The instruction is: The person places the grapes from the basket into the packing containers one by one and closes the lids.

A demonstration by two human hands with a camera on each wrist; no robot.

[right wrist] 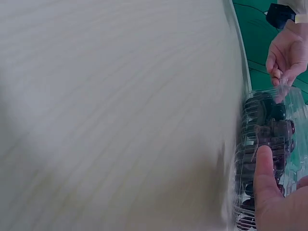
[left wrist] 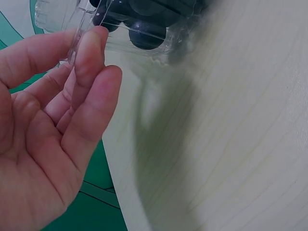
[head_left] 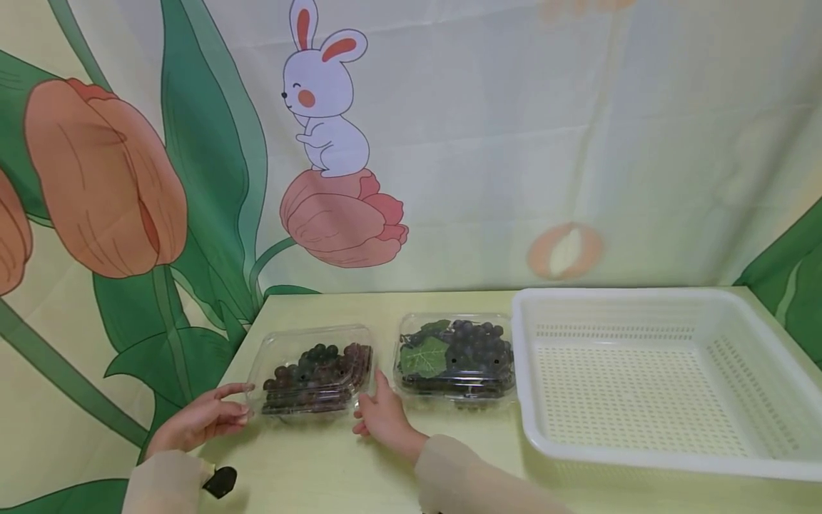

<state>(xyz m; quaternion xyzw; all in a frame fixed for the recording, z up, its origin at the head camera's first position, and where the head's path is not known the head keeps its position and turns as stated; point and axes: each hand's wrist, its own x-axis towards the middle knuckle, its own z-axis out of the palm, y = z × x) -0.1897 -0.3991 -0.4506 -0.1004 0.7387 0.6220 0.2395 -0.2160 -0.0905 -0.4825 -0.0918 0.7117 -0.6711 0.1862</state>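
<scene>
A clear plastic clamshell box of dark grapes (head_left: 311, 375) sits at the left of the table, its lid closed over the fruit. At its left edge, my left hand (head_left: 204, 420) pinches the rim; the left wrist view shows the fingertips (left wrist: 91, 53) right on the thin plastic edge. My right hand (head_left: 388, 417) holds the opposite end by its near right corner. In the right wrist view its thumb (right wrist: 264, 173) lies along the box's side, over the grapes. The box's underside is hidden.
A second clear box of dark grapes (head_left: 456, 357), with a green leaf (head_left: 424, 357) under its lid, stands just right of my right hand. Beyond it, a white plastic basket (head_left: 533, 400) with perforated sides takes up the right. A printed cloth (head_left: 481, 143) hangs behind the table (head_left: 308, 464).
</scene>
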